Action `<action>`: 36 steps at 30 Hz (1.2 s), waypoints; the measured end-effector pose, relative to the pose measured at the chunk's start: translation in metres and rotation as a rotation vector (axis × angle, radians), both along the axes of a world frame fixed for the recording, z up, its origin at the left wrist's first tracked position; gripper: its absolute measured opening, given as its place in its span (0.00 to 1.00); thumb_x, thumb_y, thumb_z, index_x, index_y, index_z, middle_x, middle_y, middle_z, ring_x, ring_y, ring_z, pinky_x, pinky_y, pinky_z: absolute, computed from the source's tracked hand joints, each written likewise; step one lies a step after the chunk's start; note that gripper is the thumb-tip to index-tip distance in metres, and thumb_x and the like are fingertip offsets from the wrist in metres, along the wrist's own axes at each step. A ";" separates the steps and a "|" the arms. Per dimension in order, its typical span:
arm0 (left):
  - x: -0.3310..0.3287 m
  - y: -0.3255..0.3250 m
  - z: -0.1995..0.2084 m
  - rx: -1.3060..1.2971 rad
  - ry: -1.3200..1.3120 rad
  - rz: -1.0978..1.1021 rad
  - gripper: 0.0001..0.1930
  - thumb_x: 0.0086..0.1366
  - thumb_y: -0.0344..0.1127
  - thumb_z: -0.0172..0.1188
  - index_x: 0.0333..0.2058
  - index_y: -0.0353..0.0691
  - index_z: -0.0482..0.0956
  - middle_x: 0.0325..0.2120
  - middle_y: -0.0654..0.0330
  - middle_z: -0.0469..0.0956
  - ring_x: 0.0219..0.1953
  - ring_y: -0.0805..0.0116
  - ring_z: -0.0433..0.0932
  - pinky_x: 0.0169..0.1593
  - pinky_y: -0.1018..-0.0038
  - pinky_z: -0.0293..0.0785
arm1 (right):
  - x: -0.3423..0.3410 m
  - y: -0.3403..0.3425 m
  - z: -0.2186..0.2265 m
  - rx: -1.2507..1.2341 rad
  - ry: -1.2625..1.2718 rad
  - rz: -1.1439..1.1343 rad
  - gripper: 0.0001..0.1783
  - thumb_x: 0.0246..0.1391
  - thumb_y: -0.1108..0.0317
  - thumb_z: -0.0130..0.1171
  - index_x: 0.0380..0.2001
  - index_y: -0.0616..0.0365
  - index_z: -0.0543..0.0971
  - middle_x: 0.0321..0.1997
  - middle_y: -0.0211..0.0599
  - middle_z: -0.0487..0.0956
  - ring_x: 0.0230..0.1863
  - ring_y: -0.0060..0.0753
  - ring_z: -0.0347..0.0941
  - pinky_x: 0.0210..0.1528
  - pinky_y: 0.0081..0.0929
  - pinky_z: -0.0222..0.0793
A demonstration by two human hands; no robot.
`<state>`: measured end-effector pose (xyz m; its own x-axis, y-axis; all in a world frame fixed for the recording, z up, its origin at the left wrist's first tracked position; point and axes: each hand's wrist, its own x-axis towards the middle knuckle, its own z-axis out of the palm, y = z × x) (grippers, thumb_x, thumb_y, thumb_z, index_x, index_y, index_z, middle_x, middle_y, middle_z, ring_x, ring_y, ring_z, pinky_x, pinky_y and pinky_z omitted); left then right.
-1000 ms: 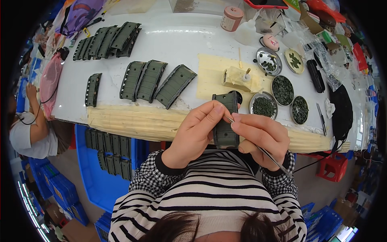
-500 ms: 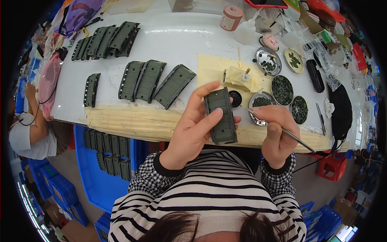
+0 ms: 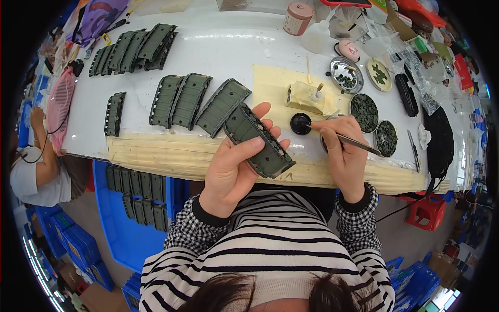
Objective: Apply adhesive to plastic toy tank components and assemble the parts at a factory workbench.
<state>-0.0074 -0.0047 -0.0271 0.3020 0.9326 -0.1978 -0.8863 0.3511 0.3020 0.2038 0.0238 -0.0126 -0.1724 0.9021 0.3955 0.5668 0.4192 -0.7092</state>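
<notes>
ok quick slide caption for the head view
Left hand holds a dark green ridged part while right hand dips a thin tool toward a small black pot.

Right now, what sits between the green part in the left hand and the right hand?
Head view: only a small black round pot on the yellow mat, which the tweezers' tip reaches.

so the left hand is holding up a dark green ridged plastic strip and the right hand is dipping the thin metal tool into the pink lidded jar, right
Not quite. The head view shows the right hand pointing the thin metal tool at the small black round pot on the cream sheet, not the pink lidded jar, which stands untouched at the table's far edge. The left hand does hold up the dark green ridged plastic strip.
</notes>
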 end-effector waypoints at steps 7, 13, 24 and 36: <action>0.001 -0.002 0.009 0.001 0.110 0.014 0.23 0.68 0.28 0.47 0.61 0.41 0.60 0.49 0.47 0.74 0.52 0.61 0.75 0.55 0.61 0.75 | 0.000 0.001 -0.001 0.022 -0.033 0.006 0.06 0.53 0.69 0.62 0.33 0.58 0.83 0.30 0.32 0.81 0.33 0.36 0.67 0.37 0.28 0.65; -0.001 -0.004 0.014 -0.042 0.158 0.059 0.20 0.68 0.30 0.48 0.58 0.41 0.63 0.49 0.43 0.74 0.49 0.61 0.78 0.50 0.65 0.78 | 0.004 -0.002 0.005 0.026 0.051 0.022 0.05 0.54 0.73 0.59 0.33 0.60 0.82 0.32 0.34 0.81 0.34 0.35 0.68 0.39 0.28 0.65; 0.004 0.000 0.019 -0.145 0.168 0.072 0.16 0.67 0.32 0.52 0.52 0.38 0.67 0.45 0.47 0.77 0.46 0.64 0.79 0.46 0.68 0.80 | -0.014 -0.021 0.027 0.118 0.366 0.351 0.09 0.57 0.73 0.54 0.38 0.65 0.80 0.39 0.47 0.81 0.40 0.39 0.78 0.41 0.27 0.73; 0.007 -0.002 0.024 -0.159 0.248 0.085 0.17 0.65 0.33 0.55 0.52 0.36 0.69 0.42 0.51 0.78 0.47 0.66 0.78 0.48 0.71 0.77 | -0.015 -0.019 0.026 0.063 0.350 0.368 0.09 0.57 0.72 0.55 0.38 0.66 0.80 0.40 0.48 0.81 0.41 0.38 0.79 0.44 0.26 0.74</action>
